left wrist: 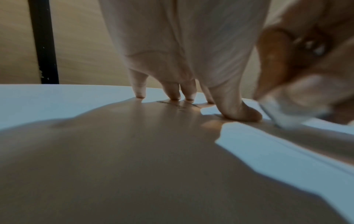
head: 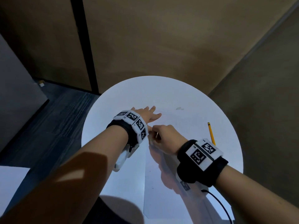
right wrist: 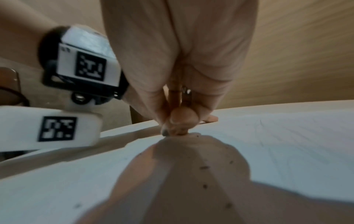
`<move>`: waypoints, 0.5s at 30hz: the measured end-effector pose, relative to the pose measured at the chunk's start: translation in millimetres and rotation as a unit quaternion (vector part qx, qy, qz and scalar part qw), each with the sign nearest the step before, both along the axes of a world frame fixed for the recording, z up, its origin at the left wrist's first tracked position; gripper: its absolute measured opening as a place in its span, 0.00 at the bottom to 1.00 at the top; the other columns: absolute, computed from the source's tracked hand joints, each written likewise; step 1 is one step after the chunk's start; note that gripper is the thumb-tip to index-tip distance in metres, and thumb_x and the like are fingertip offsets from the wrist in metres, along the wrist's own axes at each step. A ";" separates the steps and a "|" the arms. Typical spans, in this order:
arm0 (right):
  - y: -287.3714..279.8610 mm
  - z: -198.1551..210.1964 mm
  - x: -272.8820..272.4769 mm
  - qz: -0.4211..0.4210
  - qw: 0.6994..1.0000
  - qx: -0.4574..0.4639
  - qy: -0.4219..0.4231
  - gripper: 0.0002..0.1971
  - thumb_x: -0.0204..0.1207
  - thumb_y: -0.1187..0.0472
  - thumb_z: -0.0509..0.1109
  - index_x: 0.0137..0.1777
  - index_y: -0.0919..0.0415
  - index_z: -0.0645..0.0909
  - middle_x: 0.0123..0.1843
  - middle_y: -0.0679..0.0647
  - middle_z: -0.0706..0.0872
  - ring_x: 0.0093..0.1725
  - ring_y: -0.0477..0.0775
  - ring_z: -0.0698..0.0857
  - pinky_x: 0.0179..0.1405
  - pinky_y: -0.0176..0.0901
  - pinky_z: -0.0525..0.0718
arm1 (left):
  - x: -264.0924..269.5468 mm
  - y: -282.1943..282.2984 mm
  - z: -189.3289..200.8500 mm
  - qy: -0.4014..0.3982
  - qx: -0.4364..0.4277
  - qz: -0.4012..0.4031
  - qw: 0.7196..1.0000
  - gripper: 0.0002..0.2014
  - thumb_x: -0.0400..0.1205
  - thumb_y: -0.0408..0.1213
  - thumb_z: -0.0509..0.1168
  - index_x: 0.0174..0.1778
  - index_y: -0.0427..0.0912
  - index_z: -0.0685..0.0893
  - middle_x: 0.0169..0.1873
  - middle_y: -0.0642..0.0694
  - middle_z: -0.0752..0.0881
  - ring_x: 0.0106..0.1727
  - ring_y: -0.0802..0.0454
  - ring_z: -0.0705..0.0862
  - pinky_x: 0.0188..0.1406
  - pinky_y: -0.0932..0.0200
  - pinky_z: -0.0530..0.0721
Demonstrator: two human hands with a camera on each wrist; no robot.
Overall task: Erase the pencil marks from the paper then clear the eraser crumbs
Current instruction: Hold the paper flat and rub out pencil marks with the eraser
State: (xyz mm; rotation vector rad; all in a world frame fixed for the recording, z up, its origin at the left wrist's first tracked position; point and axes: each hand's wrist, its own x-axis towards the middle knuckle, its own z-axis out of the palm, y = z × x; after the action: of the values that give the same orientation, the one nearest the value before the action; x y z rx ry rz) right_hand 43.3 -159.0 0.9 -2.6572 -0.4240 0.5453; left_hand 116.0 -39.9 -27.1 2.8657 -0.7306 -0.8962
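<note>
Brown panelled walls and a dark floor close in around a round white worktop, smooth and glossy enough to mirror our arms. On it lies the paper, a thin matte white sheet reaching from the near edge up toward the middle, its left edge running as a straight line.

Our left hand lies spread on the far part of the sheet, fingers straight and tips pressing down to pin it. Just in front of those tips we can make out a few thin grey pencil marks, so that patch is not yet cleaned. Our right hand is curled tightly, thumb and forefinger pinching a small pale eraser, blurred and soft-edged, whose tip meets the paper near its left edge, beside the left wrist.

We judge the erasing well under way but unfinished. Small dark eraser crumbs lie scattered on the sheet nearer us, and none look cleared, so the sweeping step remains whole.

A yellow pencil, slim and straight, rests near the right edge, well apart from both hands.
</note>
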 end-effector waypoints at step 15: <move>-49.5 -1.8 14.9 -0.244 0.956 0.157 0.044 0.06 0.74 0.63 0.71 0.37 0.61 0.77 0.27 0.53 0.81 0.27 0.52 0.78 0.30 0.43 0.76 | 2.4 -1.0 6.2 -0.013 -0.004 0.021 1.000 0.30 0.87 0.47 0.56 0.83 0.57 0.52 0.84 0.48 0.51 0.81 0.43 0.61 0.73 0.40 0.69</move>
State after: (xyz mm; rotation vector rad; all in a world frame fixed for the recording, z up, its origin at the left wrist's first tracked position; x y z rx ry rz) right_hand 58.2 -208.5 -0.8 -2.2972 0.1657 0.3968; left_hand 118.4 -40.9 -20.9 2.8803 -0.6722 -0.8498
